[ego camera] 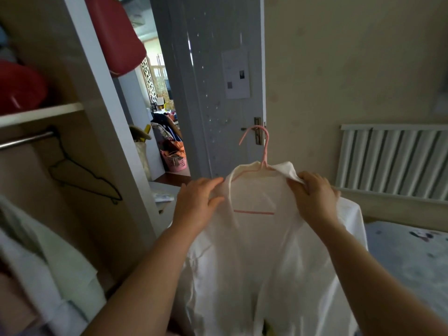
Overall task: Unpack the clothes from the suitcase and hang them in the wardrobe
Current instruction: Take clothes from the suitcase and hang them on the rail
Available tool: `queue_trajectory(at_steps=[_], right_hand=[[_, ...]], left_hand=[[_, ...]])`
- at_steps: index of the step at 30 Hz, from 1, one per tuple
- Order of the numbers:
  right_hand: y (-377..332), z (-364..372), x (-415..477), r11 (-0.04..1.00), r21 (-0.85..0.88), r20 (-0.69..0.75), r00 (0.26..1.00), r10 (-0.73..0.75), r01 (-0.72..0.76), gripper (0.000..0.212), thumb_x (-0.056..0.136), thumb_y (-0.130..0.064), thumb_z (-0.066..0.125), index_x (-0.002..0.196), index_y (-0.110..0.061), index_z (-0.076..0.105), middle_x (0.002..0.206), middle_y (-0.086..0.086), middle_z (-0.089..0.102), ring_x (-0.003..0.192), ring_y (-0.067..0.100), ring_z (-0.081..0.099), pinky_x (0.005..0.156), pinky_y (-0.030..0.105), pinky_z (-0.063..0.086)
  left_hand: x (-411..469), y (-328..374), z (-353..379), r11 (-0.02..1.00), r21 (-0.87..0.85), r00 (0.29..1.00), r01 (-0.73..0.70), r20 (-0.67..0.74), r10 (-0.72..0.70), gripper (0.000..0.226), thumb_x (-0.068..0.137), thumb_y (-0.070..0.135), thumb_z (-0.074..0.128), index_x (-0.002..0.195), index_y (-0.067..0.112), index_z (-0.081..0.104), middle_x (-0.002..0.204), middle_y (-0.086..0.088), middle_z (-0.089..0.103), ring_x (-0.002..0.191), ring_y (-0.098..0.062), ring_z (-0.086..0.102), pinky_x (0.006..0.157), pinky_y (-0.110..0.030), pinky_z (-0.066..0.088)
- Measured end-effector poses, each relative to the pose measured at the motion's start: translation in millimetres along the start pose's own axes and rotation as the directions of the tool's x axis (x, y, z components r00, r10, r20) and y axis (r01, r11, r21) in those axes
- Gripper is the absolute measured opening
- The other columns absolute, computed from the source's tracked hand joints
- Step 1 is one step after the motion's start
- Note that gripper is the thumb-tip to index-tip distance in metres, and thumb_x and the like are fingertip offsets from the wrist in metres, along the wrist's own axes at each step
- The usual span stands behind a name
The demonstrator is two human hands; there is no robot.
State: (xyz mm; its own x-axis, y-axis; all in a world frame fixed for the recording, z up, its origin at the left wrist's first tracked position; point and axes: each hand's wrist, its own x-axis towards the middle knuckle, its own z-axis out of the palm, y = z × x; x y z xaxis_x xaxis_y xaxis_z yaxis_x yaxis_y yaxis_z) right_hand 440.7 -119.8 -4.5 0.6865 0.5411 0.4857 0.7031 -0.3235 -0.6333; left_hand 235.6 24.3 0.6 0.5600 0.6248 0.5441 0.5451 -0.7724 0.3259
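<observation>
White shirt (266, 263), creased and open-necked, drapes a pink hanger (266, 151)

No legible text anywhere; paper sheet (236, 72) on door (206, 98) carries print too blurred to read.

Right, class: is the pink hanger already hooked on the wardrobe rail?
No, the pink hanger has its hook free in front of the door, apart from the wardrobe rail.
</observation>
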Motion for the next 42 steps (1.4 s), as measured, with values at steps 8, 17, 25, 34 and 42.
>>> queue_trajectory(at_steps=[8, 17, 25, 34, 42], right_hand=[[9.7, 4.8, -7.5, 0.977, -0.202, -0.046, 0.996, -0.078, 0.067, 0.028, 0.095, -0.036, 0.05, 0.114, -0.029, 0.068, 0.111, 0.004, 0.055, 0.106, 0.027, 0.044, 0.093, 0.037, 0.029], [-35.4, 35.2, -42.5, 0.993, 0.12, 0.178, 0.984, -0.024, 0.003, 0.042, 0.097, -0.016, 0.038, 0.138, -0.007, 0.039, 0.105, 0.012, 0.067, 0.094, 0.028, 0.063, 0.083, 0.034, 0.049], [-26.9, -4.7, -12.2, 0.987, -0.061, -0.085, 0.985, -0.152, 0.147, 0.031, 0.091, -0.047, 0.048, 0.091, -0.024, 0.068, 0.094, -0.002, 0.065, 0.09, 0.019, 0.058, 0.075, 0.032, 0.048], [-27.3, 12.2, 3.7, 0.987, 0.057, 0.306, 0.938, -0.162, 0.151, 0.022, 0.089, -0.041, 0.057, 0.092, -0.023, 0.07, 0.083, 0.0, 0.069, 0.08, 0.024, 0.063, 0.069, 0.036, 0.052], [-83.4, 36.3, -14.1, 0.983, 0.161, 0.357, 0.923, -0.141, 0.088, 0.018, 0.088, -0.044, 0.057, 0.083, -0.031, 0.068, 0.072, -0.008, 0.062, 0.07, 0.015, 0.057, 0.059, 0.027, 0.043]], left_hand=[[1.8, 14.2, 12.5, 0.993, -0.029, 0.989, 0.116, 0.096, -0.113, 0.016, 0.094, 0.027, 0.055, 0.096, 0.013, 0.061, 0.096, -0.004, 0.057, 0.089, -0.027, 0.058, 0.074, -0.036, 0.044], [13.8, 45.0, 15.6, 0.992, 0.011, 0.987, 0.127, -0.098, -0.125, 0.018, 0.096, 0.024, 0.052, 0.104, 0.012, 0.062, 0.107, -0.007, 0.059, 0.097, -0.027, 0.056, 0.077, -0.036, 0.043], [4.9, 11.6, 4.8, 0.973, -0.174, 0.979, 0.15, -0.109, -0.17, 0.011, 0.092, 0.018, 0.057, 0.097, 0.009, 0.063, 0.093, -0.001, 0.056, 0.084, -0.017, 0.052, 0.072, -0.028, 0.038], [-13.6, -8.0, 3.7, 0.909, -0.31, 0.951, 0.278, -0.042, -0.305, 0.011, 0.09, 0.016, 0.061, 0.095, 0.008, 0.066, 0.094, -0.007, 0.063, 0.088, -0.022, 0.058, 0.08, -0.035, 0.045], [-29.6, -33.4, -18.7, 0.841, -0.226, 0.838, 0.491, -0.14, -0.527, 0.035, 0.091, 0.03, 0.06, 0.122, 0.017, 0.062, 0.121, -0.003, 0.063, 0.108, -0.018, 0.059, 0.083, -0.024, 0.042]])
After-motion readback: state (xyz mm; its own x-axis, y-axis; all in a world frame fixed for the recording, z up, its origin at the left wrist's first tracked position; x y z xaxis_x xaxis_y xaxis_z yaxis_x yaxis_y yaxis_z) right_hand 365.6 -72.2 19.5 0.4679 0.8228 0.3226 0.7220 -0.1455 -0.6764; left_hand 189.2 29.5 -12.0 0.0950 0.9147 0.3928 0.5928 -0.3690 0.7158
